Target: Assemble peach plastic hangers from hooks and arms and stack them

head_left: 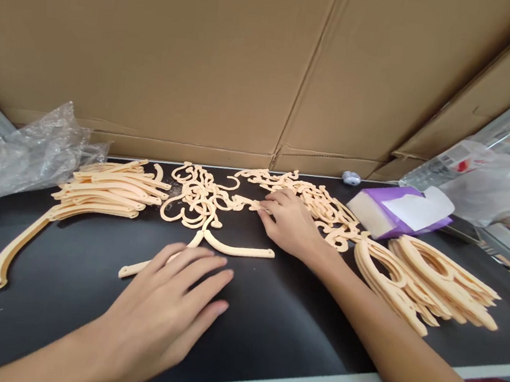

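My left hand [166, 304] lies flat on the black table top [276, 317], fingers stretched out, its fingertips resting on one arm of a peach plastic hanger [229, 249] that lies in front of me. My right hand [290, 223] reaches forward to a tangle of peach hook pieces [198, 196], its fingers curled and pinching one hook at the pile's right edge. More hook pieces [322, 205] lie just behind and to the right of that hand.
A stack of curved hanger arms [106, 191] lies at the left, another stack [425, 277] at the right. Crumpled clear plastic [27, 151] is at far left. A purple tissue pack [396, 211] sits at the back right. A cardboard wall [252, 60] stands behind the table.
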Available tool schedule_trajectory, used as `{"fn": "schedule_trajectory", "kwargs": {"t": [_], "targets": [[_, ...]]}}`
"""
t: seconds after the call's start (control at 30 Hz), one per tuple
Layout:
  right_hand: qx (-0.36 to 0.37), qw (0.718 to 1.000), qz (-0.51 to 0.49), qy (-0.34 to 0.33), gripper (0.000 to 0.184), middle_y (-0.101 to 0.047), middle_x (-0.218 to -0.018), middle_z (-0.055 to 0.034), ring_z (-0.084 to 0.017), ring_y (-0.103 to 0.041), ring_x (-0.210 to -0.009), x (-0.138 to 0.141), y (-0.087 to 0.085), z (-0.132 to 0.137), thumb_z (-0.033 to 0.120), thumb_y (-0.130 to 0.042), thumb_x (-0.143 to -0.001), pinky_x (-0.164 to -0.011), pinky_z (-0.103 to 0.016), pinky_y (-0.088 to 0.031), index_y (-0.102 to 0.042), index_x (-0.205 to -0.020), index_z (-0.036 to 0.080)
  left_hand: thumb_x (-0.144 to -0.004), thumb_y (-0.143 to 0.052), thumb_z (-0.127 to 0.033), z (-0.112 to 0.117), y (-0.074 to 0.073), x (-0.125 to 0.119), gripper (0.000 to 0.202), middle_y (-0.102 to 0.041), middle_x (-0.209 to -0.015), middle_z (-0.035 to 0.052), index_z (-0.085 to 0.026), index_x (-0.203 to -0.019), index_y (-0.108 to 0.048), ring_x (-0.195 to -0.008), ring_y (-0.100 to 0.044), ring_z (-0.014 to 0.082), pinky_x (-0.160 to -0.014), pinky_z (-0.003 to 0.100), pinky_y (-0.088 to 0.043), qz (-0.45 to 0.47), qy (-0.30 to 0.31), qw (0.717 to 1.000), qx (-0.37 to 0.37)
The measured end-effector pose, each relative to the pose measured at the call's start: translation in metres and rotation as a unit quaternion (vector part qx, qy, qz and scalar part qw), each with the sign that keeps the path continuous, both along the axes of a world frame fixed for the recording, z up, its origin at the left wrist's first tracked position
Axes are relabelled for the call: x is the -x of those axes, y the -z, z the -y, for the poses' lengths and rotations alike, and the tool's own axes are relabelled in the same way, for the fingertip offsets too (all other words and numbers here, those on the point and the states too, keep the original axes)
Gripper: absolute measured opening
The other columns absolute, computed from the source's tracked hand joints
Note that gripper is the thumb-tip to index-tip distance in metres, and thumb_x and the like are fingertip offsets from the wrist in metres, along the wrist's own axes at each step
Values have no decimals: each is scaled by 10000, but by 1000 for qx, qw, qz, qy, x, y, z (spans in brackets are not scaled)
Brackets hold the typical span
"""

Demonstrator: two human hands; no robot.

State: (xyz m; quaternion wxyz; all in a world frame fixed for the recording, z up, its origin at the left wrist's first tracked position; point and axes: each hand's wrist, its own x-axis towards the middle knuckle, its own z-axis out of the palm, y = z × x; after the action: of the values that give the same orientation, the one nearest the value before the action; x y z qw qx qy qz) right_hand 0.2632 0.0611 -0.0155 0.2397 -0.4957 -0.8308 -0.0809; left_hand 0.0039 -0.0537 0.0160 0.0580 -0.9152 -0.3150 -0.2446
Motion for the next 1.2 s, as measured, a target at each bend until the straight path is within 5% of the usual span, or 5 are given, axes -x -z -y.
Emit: {"fn": "schedule_trajectory", "kwargs": {"t": [0.2, 0.47, 0.7, 0.97, 1.2], "targets": [[-20, 1000, -5, -16, 266, -747, -1083, -177, -316, -606, -1110, 8, 1, 4, 137, -499, -961, -972, -463, -508, -762, -946, 106, -1046, -457, -234, -49, 10, -51, 266, -753, -1072, 61, -138, -1134, -688, -990, -657, 256, -899, 431, -454, -78, -2, 996, -42], [-10, 987, -158, -30, 128, -733, -852, -83, -240, -637, -881, 4, -10, 4, 140, -570, -880, -850, -381, -508, -656, -796, 184, -935, -525, -89, -51, 22, -46, 192, -719, -903, 51, -138, -990, -702, -850, -637, 236, -860, 406, -443, -82, -4, 993, -82], [102, 938, -333, -1, 93, -720, -759, -6, -150, -602, -699, 3, -30, 11, 181, -604, -797, -692, -291, -458, -670, -734, 195, -893, -530, -64, -36, 13, -31, 175, -681, -829, 43, -160, -893, -677, -739, -608, 232, -770, 401, -444, -92, -5, 992, -91], [271, 827, -486, -77, 103, -725, -741, -26, -149, -626, -711, 1, -33, 7, 276, -693, -721, -666, -279, -467, -710, -715, 174, -858, -518, -58, -36, 14, -20, 157, -661, -832, 84, -153, -821, -637, -775, -585, 253, -736, 398, -464, -90, -34, 989, -111], [361, 808, -456, -92, 81, -676, -646, -5, -118, -591, -592, 0, -38, 11, 237, -687, -704, -602, -259, -449, -700, -697, 158, -888, -497, -83, -41, 17, -20, 146, -662, -852, 75, -160, -840, -611, -803, -596, 240, -737, 380, -465, -73, -46, 994, -70]]}}
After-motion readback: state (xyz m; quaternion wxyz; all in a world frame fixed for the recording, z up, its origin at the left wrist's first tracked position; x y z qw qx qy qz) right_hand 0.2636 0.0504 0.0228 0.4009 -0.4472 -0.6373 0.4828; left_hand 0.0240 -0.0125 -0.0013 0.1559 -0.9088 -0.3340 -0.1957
